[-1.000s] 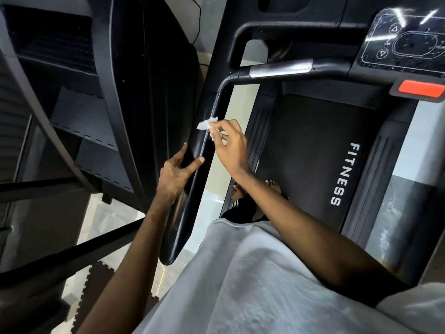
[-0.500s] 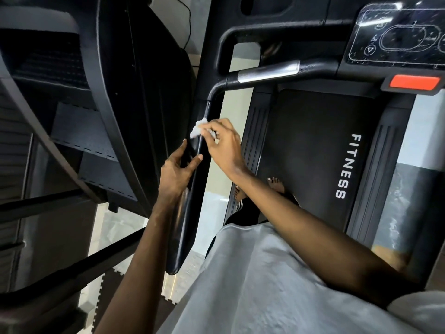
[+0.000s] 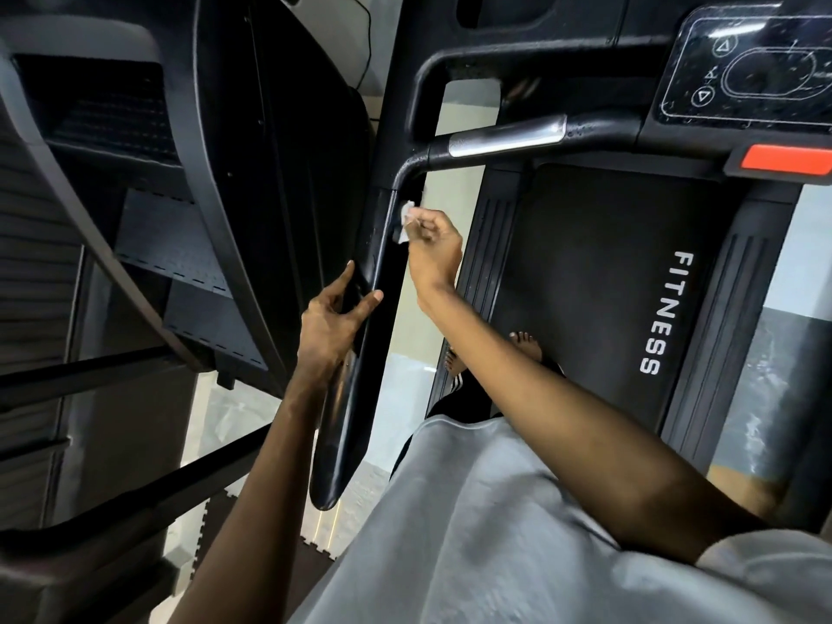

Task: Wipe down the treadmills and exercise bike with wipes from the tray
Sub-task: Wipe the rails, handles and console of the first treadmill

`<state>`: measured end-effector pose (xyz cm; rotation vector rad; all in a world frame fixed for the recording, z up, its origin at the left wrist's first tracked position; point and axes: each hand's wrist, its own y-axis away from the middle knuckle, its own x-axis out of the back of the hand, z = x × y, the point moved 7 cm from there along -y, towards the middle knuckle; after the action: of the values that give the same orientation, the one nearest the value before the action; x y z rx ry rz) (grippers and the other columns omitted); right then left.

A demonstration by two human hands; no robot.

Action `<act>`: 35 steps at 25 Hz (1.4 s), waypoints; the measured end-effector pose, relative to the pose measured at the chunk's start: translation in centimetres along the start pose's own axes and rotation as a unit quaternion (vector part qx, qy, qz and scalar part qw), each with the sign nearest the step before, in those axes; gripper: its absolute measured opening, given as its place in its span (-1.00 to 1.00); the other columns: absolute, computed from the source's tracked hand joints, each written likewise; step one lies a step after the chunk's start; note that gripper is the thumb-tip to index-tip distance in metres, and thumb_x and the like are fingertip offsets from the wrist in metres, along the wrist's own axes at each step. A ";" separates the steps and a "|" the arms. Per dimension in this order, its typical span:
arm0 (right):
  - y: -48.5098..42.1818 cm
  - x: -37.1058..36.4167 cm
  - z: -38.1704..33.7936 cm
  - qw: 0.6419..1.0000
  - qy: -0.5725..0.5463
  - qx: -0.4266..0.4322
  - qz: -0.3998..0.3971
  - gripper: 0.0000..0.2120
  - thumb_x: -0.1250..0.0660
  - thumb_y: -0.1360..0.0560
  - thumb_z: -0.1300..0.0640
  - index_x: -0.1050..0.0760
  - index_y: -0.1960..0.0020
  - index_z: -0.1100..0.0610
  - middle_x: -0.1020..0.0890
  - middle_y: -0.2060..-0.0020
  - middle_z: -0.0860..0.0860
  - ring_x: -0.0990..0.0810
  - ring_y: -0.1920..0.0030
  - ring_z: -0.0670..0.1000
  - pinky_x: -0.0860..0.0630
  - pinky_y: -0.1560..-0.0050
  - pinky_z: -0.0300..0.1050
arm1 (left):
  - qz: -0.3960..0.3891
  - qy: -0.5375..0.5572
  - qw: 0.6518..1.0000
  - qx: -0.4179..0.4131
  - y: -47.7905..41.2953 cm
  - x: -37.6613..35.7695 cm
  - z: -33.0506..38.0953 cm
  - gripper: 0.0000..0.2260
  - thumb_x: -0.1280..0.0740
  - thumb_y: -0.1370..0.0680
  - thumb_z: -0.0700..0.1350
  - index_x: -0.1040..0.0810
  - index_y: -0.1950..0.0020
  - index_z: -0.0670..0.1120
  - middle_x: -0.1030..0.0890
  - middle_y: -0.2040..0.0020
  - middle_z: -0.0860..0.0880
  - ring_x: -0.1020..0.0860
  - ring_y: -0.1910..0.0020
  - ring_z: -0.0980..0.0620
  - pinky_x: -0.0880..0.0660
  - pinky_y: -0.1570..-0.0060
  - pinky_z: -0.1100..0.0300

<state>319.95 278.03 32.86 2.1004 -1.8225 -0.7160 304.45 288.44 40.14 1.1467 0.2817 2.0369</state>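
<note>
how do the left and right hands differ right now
The right hand pinches a white wipe; the left hand holds nothing. The right hand's fingers are curled; the left hand's are fairly straight. The right hand sits farther up the black side rail than the left hand. Both are at that rail.

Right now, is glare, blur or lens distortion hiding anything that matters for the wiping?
Head view: glare streaks the console panel and the silver bar section; the wipe is bright but readable against the black handrail; the grey shirt is soft; the black bars at left bow, likely from the wide lens.
</note>
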 end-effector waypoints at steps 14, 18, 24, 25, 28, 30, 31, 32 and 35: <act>-0.8 -0.2 -0.9 0.998 0.058 0.024 -0.015 -0.95 -0.41 -0.56 0.21 -0.65 0.01 0.15 -0.72 0.10 -0.13 -0.67 0.04 -0.21 -0.61 -0.09 -0.19 | -0.008 0.006 1.000 -0.002 -0.5 0.2 0.0 -0.31 -0.53 -0.44 0.18 -0.39 -0.52 0.15 -0.53 -0.41 0.06 -0.45 -0.38 0.24 -0.33 -0.24 0.48; 1.5 0.4 -3.1 0.965 0.179 0.170 -0.093 -0.90 -0.38 -0.58 0.17 -0.66 -0.05 0.11 -0.67 -0.04 -0.09 -0.63 -0.06 -0.16 -0.59 -0.08 -0.18 | -0.005 0.038 0.999 0.010 -0.4 -0.3 -1.2 -0.26 -0.53 -0.44 0.18 -0.35 -0.56 0.07 -0.46 -0.48 0.06 -0.39 -0.45 0.17 -0.31 -0.37 0.33; 2.1 -2.8 -6.1 0.772 0.415 0.408 -0.257 -0.81 -0.32 -0.61 0.21 -0.66 -0.15 0.19 -0.65 -0.06 0.06 -0.58 -0.11 0.05 -0.55 -0.20 -0.06 | -0.025 0.057 0.998 0.009 -1.8 -0.5 -2.2 -0.19 -0.55 -0.38 0.24 -0.35 -0.55 0.07 -0.41 -0.50 0.07 -0.37 -0.45 0.17 -0.28 -0.44 0.23; 1.5 -3.6 -6.8 0.750 0.450 0.405 -0.266 -0.80 -0.30 -0.62 0.22 -0.66 -0.16 0.19 -0.64 -0.07 0.08 -0.57 -0.11 0.07 -0.55 -0.19 -0.06 | -0.029 0.059 0.998 0.007 -1.9 -0.5 -2.4 -0.20 -0.55 -0.39 0.23 -0.34 -0.55 0.07 -0.41 -0.50 0.06 -0.36 -0.44 0.18 -0.27 -0.40 0.25; 0.8 -5.6 -8.4 0.713 0.527 0.386 -0.255 -0.77 -0.26 -0.62 0.29 -0.64 -0.19 0.21 -0.63 -0.10 0.12 -0.54 -0.12 0.10 -0.55 -0.17 -0.02 | -0.057 0.078 0.995 0.005 -1.9 -0.5 -2.5 -0.18 -0.54 -0.38 0.25 -0.31 -0.56 0.10 -0.36 -0.53 0.03 -0.31 -0.46 0.17 -0.23 -0.41 0.25; 2.7 -6.3 -7.6 0.649 0.565 0.411 -0.302 -0.77 -0.28 -0.60 0.30 -0.63 -0.19 0.22 -0.63 -0.09 0.13 -0.56 -0.10 0.11 -0.55 -0.19 0.00 | -0.078 0.081 0.994 0.008 -2.0 -0.4 -3.2 -0.14 -0.54 -0.40 0.23 -0.25 -0.59 0.03 -0.33 -0.55 0.01 -0.28 -0.52 0.10 -0.20 -0.43 0.25; 4.1 -6.3 -6.6 0.615 0.576 0.417 -0.342 -0.77 -0.30 -0.59 0.31 -0.63 -0.21 0.22 -0.63 -0.09 0.12 -0.56 -0.10 0.11 -0.56 -0.20 -0.01 | -0.084 0.081 0.993 0.011 -2.1 -0.3 -3.7 -0.14 -0.53 -0.41 0.21 -0.23 -0.60 0.00 -0.31 -0.56 0.01 -0.27 -0.53 0.08 -0.19 -0.43 0.26; 5.3 -6.0 -5.9 0.593 0.579 0.412 -0.378 -0.75 -0.31 -0.58 0.33 -0.62 -0.23 0.21 -0.63 -0.10 0.11 -0.56 -0.12 0.10 -0.56 -0.21 -0.01 | -0.090 0.083 0.992 0.013 -2.0 -0.3 -4.0 -0.14 -0.53 -0.43 0.19 -0.21 -0.61 -0.01 -0.30 -0.56 0.01 -0.26 -0.54 0.08 -0.18 -0.42 0.27; 3.8 -6.6 -6.7 0.591 0.608 0.402 -0.345 -0.70 -0.31 -0.56 0.37 -0.62 -0.25 0.20 -0.63 -0.12 0.13 -0.56 -0.14 0.12 -0.53 -0.24 -0.06 | -0.114 0.088 0.989 0.013 -2.0 -0.4 -5.2 -0.17 -0.52 -0.46 0.15 -0.21 -0.61 0.01 -0.30 -0.51 0.11 -0.27 -0.46 0.21 -0.17 -0.36 0.33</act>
<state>319.72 283.04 41.71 2.5334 -0.4149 1.4931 301.41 290.42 35.85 0.9049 0.5062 1.9369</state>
